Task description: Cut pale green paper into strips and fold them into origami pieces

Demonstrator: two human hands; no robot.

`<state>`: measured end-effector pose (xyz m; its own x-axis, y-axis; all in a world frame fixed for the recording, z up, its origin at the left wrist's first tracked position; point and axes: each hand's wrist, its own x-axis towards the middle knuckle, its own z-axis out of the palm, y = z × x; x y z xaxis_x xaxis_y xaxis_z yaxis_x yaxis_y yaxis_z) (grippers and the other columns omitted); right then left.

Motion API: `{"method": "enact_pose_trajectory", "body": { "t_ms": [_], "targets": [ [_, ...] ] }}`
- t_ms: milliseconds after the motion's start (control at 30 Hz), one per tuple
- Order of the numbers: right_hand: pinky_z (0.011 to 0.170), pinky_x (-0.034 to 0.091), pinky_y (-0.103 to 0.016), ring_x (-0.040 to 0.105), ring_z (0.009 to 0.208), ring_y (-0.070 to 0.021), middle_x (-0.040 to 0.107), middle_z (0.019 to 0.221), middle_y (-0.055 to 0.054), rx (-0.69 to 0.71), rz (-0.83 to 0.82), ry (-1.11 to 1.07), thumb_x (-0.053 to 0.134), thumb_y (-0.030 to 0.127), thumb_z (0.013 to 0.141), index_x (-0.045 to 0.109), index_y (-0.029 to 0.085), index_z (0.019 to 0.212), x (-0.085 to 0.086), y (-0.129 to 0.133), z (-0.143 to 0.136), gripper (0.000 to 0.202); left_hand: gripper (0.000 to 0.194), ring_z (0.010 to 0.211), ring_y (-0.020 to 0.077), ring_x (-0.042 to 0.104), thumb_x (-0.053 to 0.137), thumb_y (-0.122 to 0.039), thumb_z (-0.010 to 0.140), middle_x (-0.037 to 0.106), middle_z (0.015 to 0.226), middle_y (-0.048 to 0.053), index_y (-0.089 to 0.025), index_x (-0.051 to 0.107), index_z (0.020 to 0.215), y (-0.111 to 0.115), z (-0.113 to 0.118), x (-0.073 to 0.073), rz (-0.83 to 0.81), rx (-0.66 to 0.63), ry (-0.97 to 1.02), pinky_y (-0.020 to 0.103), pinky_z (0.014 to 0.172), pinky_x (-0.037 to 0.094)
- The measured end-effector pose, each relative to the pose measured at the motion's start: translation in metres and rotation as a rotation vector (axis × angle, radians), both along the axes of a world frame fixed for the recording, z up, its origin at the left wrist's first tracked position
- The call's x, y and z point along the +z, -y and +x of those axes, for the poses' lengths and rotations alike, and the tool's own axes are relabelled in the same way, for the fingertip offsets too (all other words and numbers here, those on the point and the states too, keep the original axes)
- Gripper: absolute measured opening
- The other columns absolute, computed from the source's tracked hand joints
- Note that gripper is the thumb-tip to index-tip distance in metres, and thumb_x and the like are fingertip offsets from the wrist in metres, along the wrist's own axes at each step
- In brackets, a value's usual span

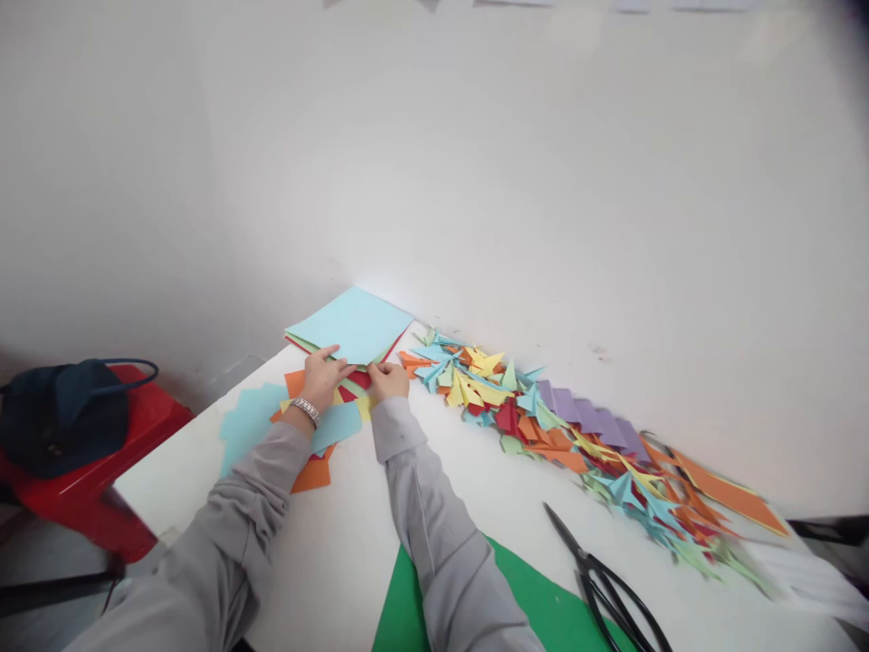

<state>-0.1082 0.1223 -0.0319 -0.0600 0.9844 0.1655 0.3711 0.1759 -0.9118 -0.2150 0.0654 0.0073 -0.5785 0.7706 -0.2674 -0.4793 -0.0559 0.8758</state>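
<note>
A stack of coloured sheets lies at the table's far corner, a light blue sheet [353, 324] on top, with green and red edges below. My left hand [321, 377] rests at the stack's near edge, fingers apart, one finger on the blue sheet; a bracelet circles that wrist. Beside it, my right hand [389, 379] pinches the stack's near corner; how many sheets it holds cannot be made out. Under and around my left forearm are loose light blue pieces [253, 420] and orange pieces [313, 474], with some yellow near my hands.
A long pile of folded paper shapes [543, 426] runs along the wall, with purple folded pieces [594, 419] behind. Black scissors [594, 566] lie at the right, partly over green paper [543, 598]. A red stool [88, 489] holding a dark blue bag [68, 417] stands left of the table [339, 561].
</note>
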Motion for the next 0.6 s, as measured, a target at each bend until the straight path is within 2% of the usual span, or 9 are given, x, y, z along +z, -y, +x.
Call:
{"method": "enact_pose_trajectory", "body": {
  "t_ms": [200,367,467,533,600],
  "targets": [
    [0.054,0.039,-0.027,0.051,0.055,-0.0159,0.056,0.055,-0.001,-0.068,0.007,0.035,0.056,0.037,0.058,0.054,0.020,0.052,0.002,0.005,-0.005,0.019,0.046,0.064,0.0102,0.060,0.056,0.007,0.065,0.053,0.071,0.002,-0.007,0.056,0.109,0.000,-0.003,0.004,0.118,0.032,0.110,0.034,0.077,0.055],
    [0.063,0.042,-0.029,0.053,0.061,-0.0164,0.057,0.062,-0.002,-0.084,0.138,0.000,0.049,0.034,0.066,0.051,0.019,0.063,0.009,0.014,-0.007,0.016,0.043,0.064,0.0092,0.060,0.055,0.010,0.063,0.055,0.088,0.007,-0.007,0.060,0.103,0.002,-0.001,0.011,0.209,0.087,0.162,0.036,0.078,0.055],
    [0.065,0.042,-0.030,0.054,0.064,-0.0163,0.058,0.068,-0.003,-0.087,0.204,-0.020,0.043,0.033,0.072,0.050,0.018,0.071,0.024,0.021,-0.007,0.016,0.042,0.063,0.0079,0.059,0.057,0.010,0.063,0.054,0.090,0.006,-0.010,0.062,0.100,0.003,-0.001,0.014,0.249,0.090,0.167,0.036,0.078,0.054],
    [0.065,0.042,-0.030,0.055,0.065,-0.0162,0.058,0.072,-0.004,-0.097,0.253,-0.039,0.038,0.033,0.076,0.048,0.018,0.078,0.041,0.026,-0.005,0.018,0.042,0.061,0.0067,0.058,0.057,0.009,0.063,0.054,0.087,0.005,-0.011,0.062,0.100,0.003,-0.002,0.014,0.275,0.090,0.170,0.036,0.078,0.054],
    [0.065,0.043,-0.031,0.056,0.068,-0.0166,0.059,0.075,-0.005,-0.122,0.379,-0.076,0.037,0.033,0.079,0.047,0.017,0.084,0.063,0.035,-0.001,0.019,0.043,0.061,0.0065,0.057,0.058,0.009,0.063,0.054,0.082,0.003,-0.012,0.062,0.101,0.003,-0.003,0.013,0.303,0.088,0.183,0.036,0.079,0.054]
  ]
}}
